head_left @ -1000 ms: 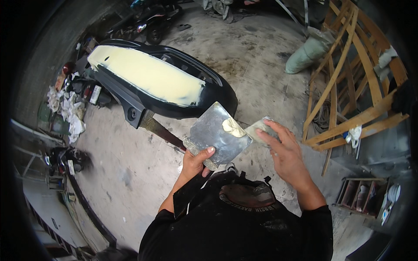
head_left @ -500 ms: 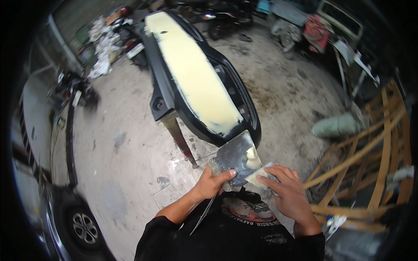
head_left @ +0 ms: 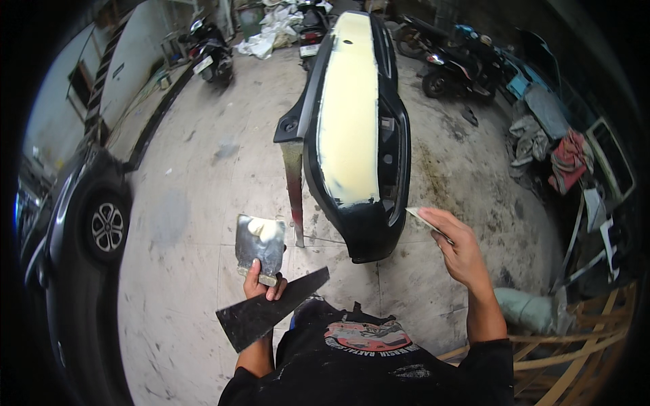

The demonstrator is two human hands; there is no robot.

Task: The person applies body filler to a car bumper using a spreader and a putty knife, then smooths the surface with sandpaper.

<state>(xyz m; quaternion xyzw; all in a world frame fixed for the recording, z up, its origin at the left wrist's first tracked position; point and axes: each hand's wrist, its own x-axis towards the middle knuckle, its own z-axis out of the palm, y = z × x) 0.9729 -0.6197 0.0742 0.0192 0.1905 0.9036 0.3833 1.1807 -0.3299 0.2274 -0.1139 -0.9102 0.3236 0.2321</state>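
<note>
Roughly square plate, thick paste

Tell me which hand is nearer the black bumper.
Right. The right hand is just right of the bumper; the left hand is farther off, left of its near end.

A stained, pale grey floor spreads wide — a dark car along its left edge, a whitish wall beyond, motorbikes at the far side — with wooden slats at lower right.
</note>
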